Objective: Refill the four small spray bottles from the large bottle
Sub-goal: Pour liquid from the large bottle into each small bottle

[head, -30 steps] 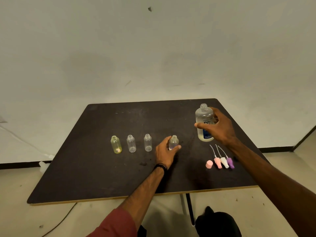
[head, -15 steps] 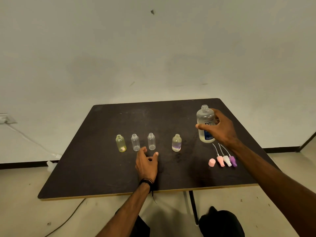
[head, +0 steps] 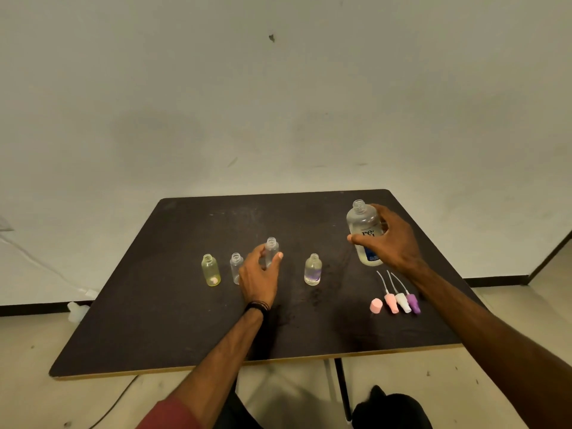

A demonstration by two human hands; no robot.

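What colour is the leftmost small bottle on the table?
Pale yellow: the leftmost small bottle is tinted, seen best in the head view.

My one camera sits on my head, looking forward and down at the dark table [head: 192, 329] close below, the wall [head: 278, 103] behind it.

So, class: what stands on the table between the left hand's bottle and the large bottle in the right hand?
In the head view, one small uncapped bottle with a purple tint stands alone between the clear bottle and the large bottle.
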